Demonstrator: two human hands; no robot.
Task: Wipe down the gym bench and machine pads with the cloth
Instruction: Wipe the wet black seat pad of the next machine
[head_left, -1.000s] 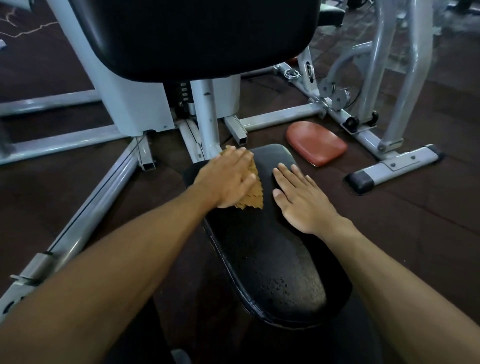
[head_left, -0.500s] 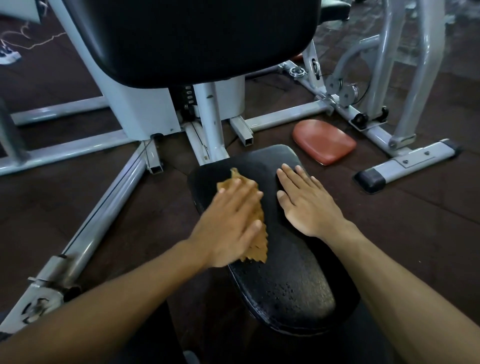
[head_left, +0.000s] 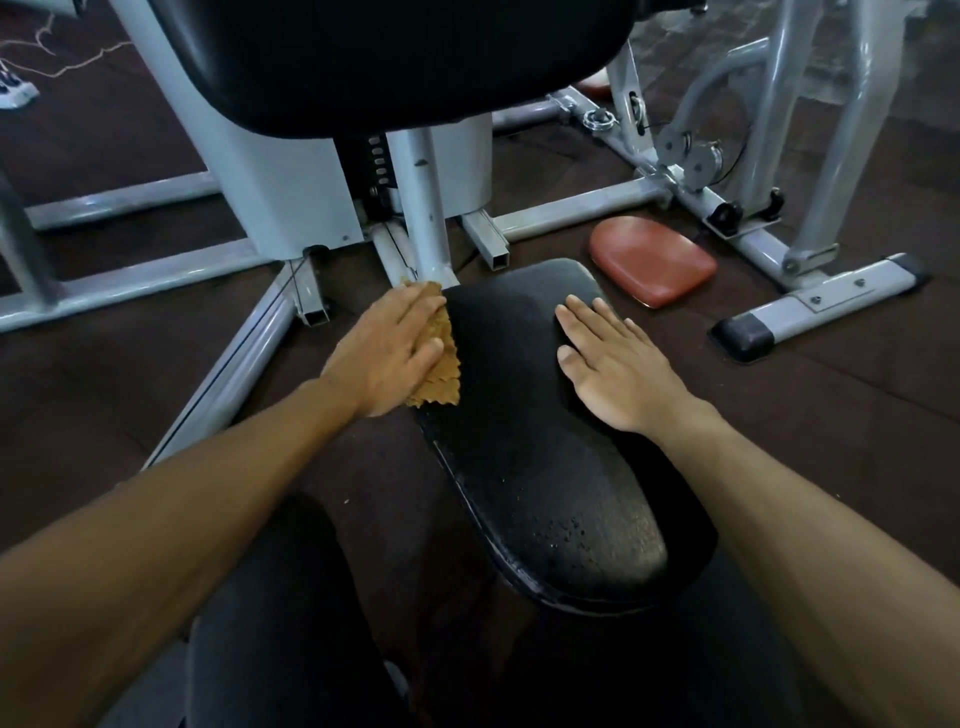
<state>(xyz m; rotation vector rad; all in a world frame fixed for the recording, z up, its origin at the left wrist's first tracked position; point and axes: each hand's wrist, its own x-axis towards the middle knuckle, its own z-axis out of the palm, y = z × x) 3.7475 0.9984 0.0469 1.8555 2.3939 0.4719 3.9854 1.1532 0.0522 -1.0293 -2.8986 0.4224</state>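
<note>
The black seat pad (head_left: 540, 467) of a gym machine lies below me, with water droplets on its near half. My left hand (head_left: 387, 353) presses a tan cloth (head_left: 441, 371) flat against the pad's far left edge; most of the cloth is hidden under the palm. My right hand (head_left: 608, 371) rests flat on the pad's far right side, fingers spread, holding nothing. A large black back pad (head_left: 415, 57) hangs above at the top of the view.
The grey steel machine frame (head_left: 249, 358) runs around the seat, with an upright post (head_left: 428, 208) just beyond the cloth. A red pad (head_left: 652, 260) lies on the dark rubber floor to the right. Another machine's foot (head_left: 815, 306) sits far right. My dark-clad legs are below.
My left hand slid the cloth toward me over the seat's left part, then back to the far left edge. The right hand stayed in place.
</note>
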